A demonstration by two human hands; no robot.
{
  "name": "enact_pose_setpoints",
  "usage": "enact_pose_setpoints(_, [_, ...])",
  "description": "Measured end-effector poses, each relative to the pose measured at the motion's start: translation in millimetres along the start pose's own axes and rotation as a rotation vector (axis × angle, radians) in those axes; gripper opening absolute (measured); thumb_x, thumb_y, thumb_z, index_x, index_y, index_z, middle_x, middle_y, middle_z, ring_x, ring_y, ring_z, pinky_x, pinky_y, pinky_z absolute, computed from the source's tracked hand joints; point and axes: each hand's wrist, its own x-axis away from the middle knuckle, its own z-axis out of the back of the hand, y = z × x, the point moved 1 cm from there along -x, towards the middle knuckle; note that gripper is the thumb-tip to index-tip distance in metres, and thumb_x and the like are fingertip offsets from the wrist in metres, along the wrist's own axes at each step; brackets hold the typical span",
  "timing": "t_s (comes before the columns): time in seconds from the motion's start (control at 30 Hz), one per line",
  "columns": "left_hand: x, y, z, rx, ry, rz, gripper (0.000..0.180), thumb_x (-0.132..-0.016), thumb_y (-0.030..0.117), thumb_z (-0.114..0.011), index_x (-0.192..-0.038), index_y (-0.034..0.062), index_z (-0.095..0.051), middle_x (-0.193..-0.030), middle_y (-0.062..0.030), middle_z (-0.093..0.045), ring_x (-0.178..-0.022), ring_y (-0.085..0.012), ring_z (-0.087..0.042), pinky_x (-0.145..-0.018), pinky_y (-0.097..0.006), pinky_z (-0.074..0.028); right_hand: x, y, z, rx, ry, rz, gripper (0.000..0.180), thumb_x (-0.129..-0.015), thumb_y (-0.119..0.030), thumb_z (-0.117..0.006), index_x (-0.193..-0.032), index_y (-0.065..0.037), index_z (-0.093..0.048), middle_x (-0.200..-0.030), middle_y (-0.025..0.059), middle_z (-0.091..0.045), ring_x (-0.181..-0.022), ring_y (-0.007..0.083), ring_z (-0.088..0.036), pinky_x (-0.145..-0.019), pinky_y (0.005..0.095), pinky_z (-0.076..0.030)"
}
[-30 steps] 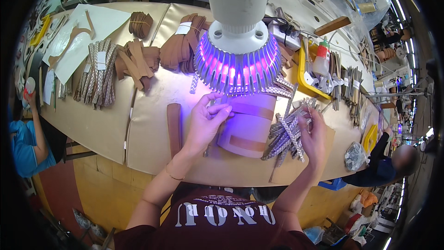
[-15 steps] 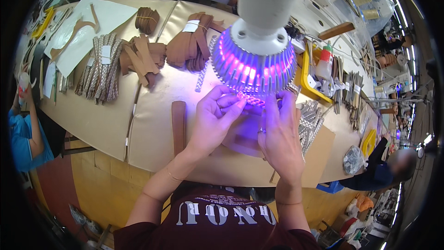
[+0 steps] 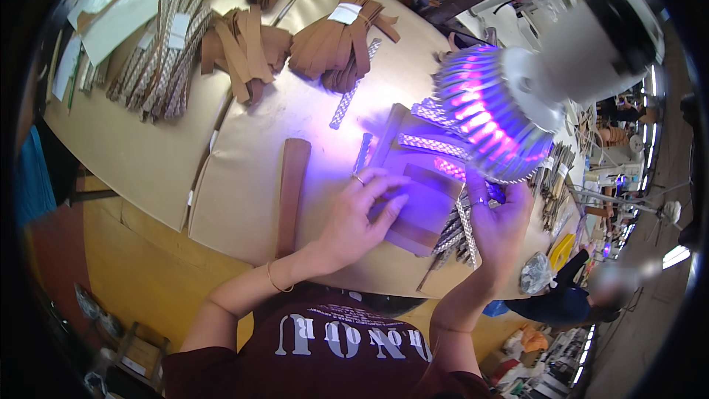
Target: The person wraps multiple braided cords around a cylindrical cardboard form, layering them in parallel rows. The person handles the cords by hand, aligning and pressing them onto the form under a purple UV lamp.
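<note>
Left fingers [image 3: 382,186] curled, right fingers [image 3: 481,214] apparently bent

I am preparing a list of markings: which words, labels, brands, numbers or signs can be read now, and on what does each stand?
Dark red shirt: large white letters, smaller printing above; I will not copy the wording.
White tag on the bundle of braided strips: any writing is too small to read.
White band on the bundle of brown strips: likewise unreadable.
Curved form near the lamp: no text visible.

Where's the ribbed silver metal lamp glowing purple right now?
In the head view, the ribbed silver metal lamp is right of centre, directly above the right hand in the picture.
</note>
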Motion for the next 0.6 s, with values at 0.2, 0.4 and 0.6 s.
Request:
enact_pose_setpoints(0.2, [10.9,-18.9,-8.8,-0.142,0.03,-0.05,0.033,-0.09,0.015,-0.069,-0.121,0.0049,-0.065,-0.113,-0.0142,-0.057,-0.088,-0.0297,-0.061,-0.079,-0.039,-0.052,3.0,4.1,-29.8,-0.056,-0.061,0.026,0.021,-0.087,-0.001,-0.071,-0.096,-0.004,-0.053,-0.077,-0.0034,-0.054,-0.068,0.002,-0.049,-0.057,0.0185,-0.039])
enact_pose_setpoints(0.4, [10.3,-28.8,-10.0,-0.075,0.018,-0.04,0.036,-0.088,0.014,-0.069,-0.123,0.0069,-0.064,-0.111,-0.0142,-0.055,-0.087,-0.0287,-0.06,-0.078,-0.039,-0.052,7.1,0.1,-48.7,0.024,-0.046,-0.029,0.024,-0.086,-0.001,-0.072,-0.087,-0.005,-0.048,-0.073,-0.0039,-0.052,-0.064,0.0008,-0.044,-0.054,0.0183,-0.036])
enact_pose_setpoints(0.6, [11.7,-31.3,-11.8,-0.05,0.028,-0.045,0.04,-0.087,0.013,-0.07,-0.126,0.0082,-0.063,-0.112,-0.0136,-0.054,-0.085,-0.0275,-0.059,-0.077,-0.039,-0.052,7.5,-9.0,-51.6,0.018,-0.064,-0.052,0.027,-0.085,-0.001,-0.074,-0.086,-0.006,-0.047,-0.074,-0.0025,-0.054,-0.067,0.001,-0.048,-0.058,0.0178,-0.039])
